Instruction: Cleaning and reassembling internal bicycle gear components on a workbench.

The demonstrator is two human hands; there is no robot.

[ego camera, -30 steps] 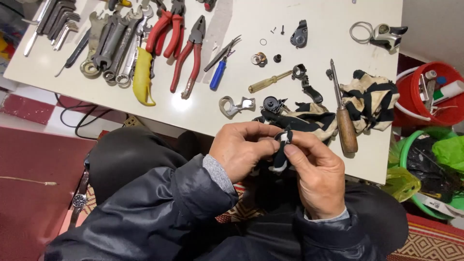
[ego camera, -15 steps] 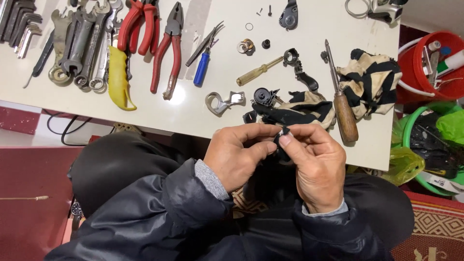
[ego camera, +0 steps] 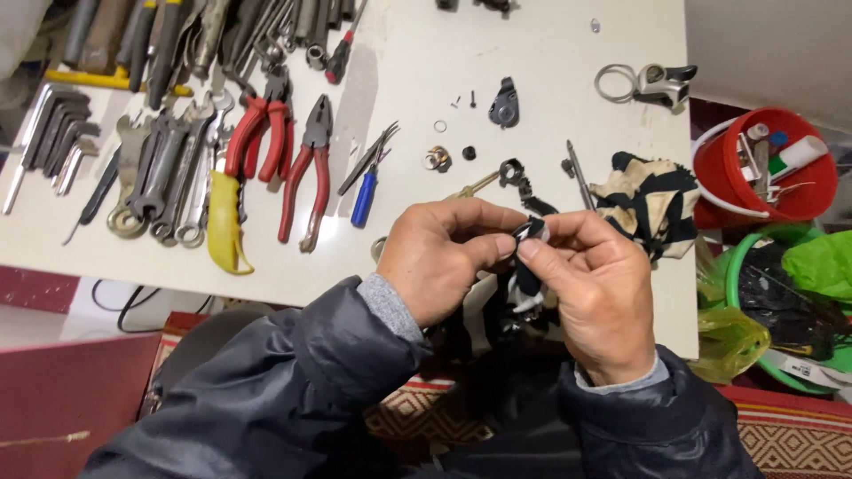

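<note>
My fingers of both hands pinch a small black part with a strap hanging below, held over my lap just off the bench edge, and I judge a slip could drop it into my dark jacket.

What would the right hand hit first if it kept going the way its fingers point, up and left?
Probably the left hand: the right hand already meets its fingertips around a small black part. Past that lies the white table, though depth is unclear.
</note>
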